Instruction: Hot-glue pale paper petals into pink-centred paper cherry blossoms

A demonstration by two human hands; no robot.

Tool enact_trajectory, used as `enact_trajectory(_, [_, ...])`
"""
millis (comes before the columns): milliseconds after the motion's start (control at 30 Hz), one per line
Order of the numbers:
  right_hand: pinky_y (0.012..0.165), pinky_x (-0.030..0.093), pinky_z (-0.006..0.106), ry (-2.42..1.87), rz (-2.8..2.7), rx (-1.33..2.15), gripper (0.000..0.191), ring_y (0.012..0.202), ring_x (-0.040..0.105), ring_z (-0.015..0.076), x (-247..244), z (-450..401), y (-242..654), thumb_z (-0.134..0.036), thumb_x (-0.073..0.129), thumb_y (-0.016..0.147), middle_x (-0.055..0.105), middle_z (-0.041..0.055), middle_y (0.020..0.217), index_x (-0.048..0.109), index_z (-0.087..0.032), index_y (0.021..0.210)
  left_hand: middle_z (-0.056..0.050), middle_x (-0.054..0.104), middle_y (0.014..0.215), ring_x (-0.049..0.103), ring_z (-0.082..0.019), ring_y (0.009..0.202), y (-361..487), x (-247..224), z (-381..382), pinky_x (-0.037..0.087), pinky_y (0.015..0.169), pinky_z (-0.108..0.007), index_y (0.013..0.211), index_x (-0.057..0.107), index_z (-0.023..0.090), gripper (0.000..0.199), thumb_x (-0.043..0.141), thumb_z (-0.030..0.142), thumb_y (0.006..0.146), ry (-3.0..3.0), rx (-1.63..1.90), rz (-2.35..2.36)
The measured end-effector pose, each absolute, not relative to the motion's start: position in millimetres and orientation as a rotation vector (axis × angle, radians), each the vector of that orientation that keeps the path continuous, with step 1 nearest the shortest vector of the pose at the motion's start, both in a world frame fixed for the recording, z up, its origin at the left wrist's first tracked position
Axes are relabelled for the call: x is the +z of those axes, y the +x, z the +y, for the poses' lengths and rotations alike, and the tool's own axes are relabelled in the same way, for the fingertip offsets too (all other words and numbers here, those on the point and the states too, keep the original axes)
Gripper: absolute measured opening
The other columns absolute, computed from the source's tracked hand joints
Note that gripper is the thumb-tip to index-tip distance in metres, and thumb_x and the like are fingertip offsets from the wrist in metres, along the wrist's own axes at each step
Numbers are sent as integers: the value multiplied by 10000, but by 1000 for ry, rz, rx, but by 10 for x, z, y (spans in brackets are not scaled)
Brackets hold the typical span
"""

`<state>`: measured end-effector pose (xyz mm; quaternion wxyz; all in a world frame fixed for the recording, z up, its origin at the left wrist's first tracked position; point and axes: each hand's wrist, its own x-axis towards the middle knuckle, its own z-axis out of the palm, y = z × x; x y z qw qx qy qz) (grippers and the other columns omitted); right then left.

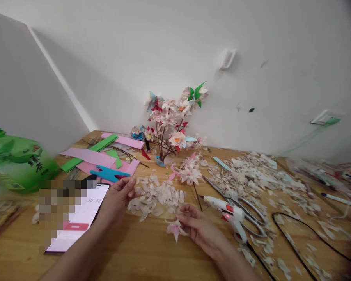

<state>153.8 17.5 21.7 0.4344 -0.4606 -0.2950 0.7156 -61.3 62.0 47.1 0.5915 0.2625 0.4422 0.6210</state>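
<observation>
We logged the right hand low over the table, its fingers drawn into a small pinch on a pink-tinged flower. The fingers hid the join, so we could not be sure whether they gripped a stem or the petals themselves. The left hand lay open with its palm up and fingers loosely curled, apparently holding nothing, between the phone and a heap of pale petals.

We judged that this work called for a light pinch at the flower's base, so that the thin petals would not crease. The free hand could then take single petals from the heap without disturbing the rest. We also advised keeping the right wrist clear of the glue gun, which lay just beside that hand across the scissors.

The flower sat just below the heap, near the front of the table. It was small and open, with pale petals flushed pink, though its finer detail was soft in this view. Beyond the heap lay a larger flower on a dark stem, and a finished bouquet stood against the wall.
</observation>
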Motion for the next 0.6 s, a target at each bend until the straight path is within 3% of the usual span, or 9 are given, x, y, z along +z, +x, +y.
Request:
enact_trajectory(267, [405, 361, 208, -1275, -1026, 1651, 419, 411, 507, 102, 10, 186, 1440, -350, 783, 492, 588, -69, 500, 423, -217, 659, 118, 424, 361, 406, -14, 362, -541, 416, 578, 520, 555, -177, 574, 584, 148, 361, 804, 399, 438, 671, 1244, 1041])
enact_trajectory(467, [522, 356, 230, -1404, -1292, 1347, 171, 566, 521, 123, -31, 132, 1394, -122, 677, 596, 597, -36, 594, 532, -199, 643, 61, 568, 439, 541, -62, 424, -517, 352, 567, 520, 547, -194, 615, 670, 133, 310, 823, 325, 426, 721, 1082, 1090])
enact_trajectory(600, [512, 360, 241, -1460, -1472, 1236, 157, 557, 526, 135, -16, 115, 1400, -85, 615, 626, 605, -24, 628, 533, -205, 685, -8, 698, 612, 651, -132, 576, -536, 387, 556, 529, 608, -227, 716, 706, 148, 310, 827, 236, 445, 766, 947, 1102])
